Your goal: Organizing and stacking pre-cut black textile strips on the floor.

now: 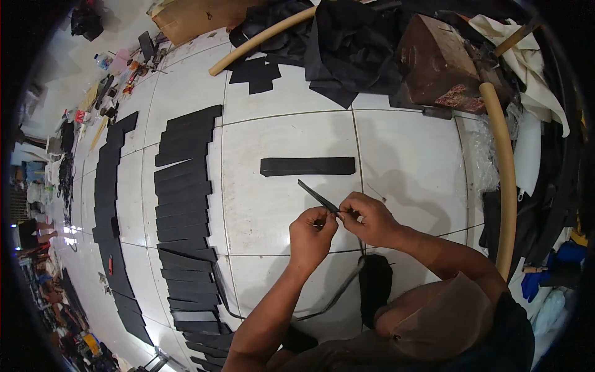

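Both my hands meet in front of me over the white tile floor. My left hand (312,239) is closed in a pinch on the near end of a narrow black strip (316,195), which points away to the upper left. Pressed close beside it, my right hand (370,220) has its fingertips closed on the same end. The strip looks thin and edge-on; I cannot tell whether it is folded. A flat black rectangular strip (307,166) lies on the tiles just beyond. A long thin black band (334,301) curves along the floor below my hands.
A long overlapping row of black pieces (184,204) lies to my left, with another row (108,204) farther left bearing a small red tool (111,265). Black fabric (353,49), a cardboard tube (263,40) and a brown block (437,62) stand at the back. Another tube (503,180) runs down the right.
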### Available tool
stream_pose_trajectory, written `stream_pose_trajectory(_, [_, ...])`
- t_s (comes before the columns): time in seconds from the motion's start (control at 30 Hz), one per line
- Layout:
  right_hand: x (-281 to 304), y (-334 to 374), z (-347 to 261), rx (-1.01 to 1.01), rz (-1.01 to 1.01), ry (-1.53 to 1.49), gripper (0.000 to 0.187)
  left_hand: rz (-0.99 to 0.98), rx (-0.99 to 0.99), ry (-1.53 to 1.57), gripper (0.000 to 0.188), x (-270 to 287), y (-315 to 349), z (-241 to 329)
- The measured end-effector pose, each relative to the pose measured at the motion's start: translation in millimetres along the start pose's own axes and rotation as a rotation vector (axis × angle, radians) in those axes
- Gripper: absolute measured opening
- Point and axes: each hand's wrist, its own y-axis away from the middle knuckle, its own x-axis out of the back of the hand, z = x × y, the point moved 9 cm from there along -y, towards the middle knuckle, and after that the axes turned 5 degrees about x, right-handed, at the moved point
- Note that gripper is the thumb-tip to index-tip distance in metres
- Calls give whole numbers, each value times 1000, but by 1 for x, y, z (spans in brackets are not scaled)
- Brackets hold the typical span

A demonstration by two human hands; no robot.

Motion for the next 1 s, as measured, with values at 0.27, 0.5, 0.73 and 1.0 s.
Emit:
stream_pose_trajectory(0.27, [1,11,4,72,96,74,11,99,-1,-215,15,-6,0,12])
stream_pose_trajectory(0.5, [18,5,43,-389,118,-814,13,121,320,546,18,49,-21,-67])
stream_pose_trajectory(0.73, [202,114,155,-454,360,699,15,340,66,1058,17,249,-55,-57])
stream_pose_trajectory(1.0, [304,256,185,-962,797,1272,42,1007,-40,837,28,399,20,-66])
